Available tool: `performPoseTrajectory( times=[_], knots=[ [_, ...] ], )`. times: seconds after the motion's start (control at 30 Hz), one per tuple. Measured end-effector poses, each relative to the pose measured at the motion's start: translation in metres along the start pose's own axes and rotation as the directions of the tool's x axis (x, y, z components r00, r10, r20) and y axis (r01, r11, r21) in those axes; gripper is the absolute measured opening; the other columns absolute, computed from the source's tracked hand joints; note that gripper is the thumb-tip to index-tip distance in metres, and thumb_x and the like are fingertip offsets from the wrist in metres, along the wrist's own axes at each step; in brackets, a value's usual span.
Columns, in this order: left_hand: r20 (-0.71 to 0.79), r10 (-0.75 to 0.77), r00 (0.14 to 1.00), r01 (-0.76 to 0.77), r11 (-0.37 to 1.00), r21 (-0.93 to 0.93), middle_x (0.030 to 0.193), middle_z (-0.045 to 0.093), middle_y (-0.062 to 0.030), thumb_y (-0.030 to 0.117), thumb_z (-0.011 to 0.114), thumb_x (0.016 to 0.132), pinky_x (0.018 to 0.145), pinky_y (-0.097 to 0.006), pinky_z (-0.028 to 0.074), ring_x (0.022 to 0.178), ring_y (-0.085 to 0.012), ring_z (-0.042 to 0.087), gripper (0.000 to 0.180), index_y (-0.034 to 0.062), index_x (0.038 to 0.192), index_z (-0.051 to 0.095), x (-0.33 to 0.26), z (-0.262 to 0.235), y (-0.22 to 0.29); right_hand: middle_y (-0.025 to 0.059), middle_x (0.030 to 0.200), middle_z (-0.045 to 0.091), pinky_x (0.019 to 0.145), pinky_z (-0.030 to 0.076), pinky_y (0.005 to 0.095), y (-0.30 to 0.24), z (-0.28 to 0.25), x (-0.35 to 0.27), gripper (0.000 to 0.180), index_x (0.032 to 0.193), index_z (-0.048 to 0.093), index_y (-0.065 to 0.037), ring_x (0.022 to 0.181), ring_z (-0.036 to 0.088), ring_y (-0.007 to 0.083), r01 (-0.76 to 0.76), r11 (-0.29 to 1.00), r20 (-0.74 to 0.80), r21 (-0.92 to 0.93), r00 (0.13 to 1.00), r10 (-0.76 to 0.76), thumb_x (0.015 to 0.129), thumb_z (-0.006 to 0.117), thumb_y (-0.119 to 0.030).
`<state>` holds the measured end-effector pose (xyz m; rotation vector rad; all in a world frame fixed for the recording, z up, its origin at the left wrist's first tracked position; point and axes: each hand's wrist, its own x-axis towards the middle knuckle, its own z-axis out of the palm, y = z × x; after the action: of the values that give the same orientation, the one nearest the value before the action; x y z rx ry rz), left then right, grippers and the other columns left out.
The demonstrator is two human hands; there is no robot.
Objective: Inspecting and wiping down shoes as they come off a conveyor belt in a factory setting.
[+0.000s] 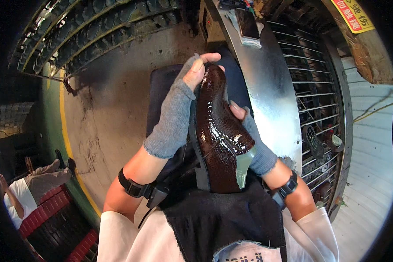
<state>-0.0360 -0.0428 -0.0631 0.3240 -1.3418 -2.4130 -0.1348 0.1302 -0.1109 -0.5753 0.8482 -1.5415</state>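
Together, left hand [186, 87] clasping glossy brown shoe [216, 131] near its tip, right hand [253, 130] gripping its side

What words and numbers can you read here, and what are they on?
Sign, top right, yellow and red: big printed characters, partly cut off by the picture's edge. I won't copy them out.
Shirt, bottom: dark letters, upside down and partly cut off. I won't copy these either.
Phone: dark screen, no words I can make out.
Shoe: no writing that I can see.
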Motion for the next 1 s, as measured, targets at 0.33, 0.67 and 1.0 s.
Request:
performPoseTrajectory(
  times=[0.33, 0.67, 1.0],
  knots=[
    [0.017, 0.457, 0.889, -0.264, 0.482, 0.835, 0.153, 0.052, -0.0228, 0.030, 0.065, 0.102, 0.124, -0.049, 0.032, 0.144, -0.0415, 0.046, 0.052, 0.0034, 0.146, 0.062, -0.030, 0.043, -0.017, 0.0117, 0.133, 0.069, 0.099, 0.059, 0.0350, -0.016, 0.036, -0.061, 0.051, 0.148, 0.055, -0.002, 0.116, 0.071, 0.0191, -0.146, 0.958, -0.426, 0.248, 0.871, 0.243, 0.104, 0.070, -0.024],
    [-0.081, -0.110, 0.991, 0.134, 0.893, 0.429, 0.131, 0.068, -0.0191, 0.060, 0.045, 0.112, 0.101, -0.043, 0.055, 0.113, -0.0287, 0.069, 0.071, -0.0026, 0.144, 0.058, -0.067, -0.049, -0.045, 0.0117, 0.118, 0.073, 0.096, 0.058, 0.0355, -0.079, -0.128, -0.280, 0.041, 0.135, 0.064, 0.000, 0.109, 0.071, 0.0220, 0.134, 0.880, -0.875, -0.456, 0.114, -0.471, 0.100, 0.069, -0.021],
    [-0.225, -0.139, 0.964, 0.216, 0.905, 0.366, 0.106, 0.070, -0.0108, 0.046, 0.046, 0.115, 0.095, -0.036, 0.053, 0.100, -0.0211, 0.067, 0.053, -0.0006, 0.131, 0.065, -0.064, -0.044, -0.066, 0.0248, 0.148, 0.058, 0.117, 0.045, 0.0490, -0.061, -0.179, -0.434, 0.087, 0.156, 0.050, -0.012, 0.138, 0.055, 0.0413, -0.954, -0.185, -0.720, -0.234, 0.298, -0.627, 0.077, 0.086, -0.017]
  ],
)
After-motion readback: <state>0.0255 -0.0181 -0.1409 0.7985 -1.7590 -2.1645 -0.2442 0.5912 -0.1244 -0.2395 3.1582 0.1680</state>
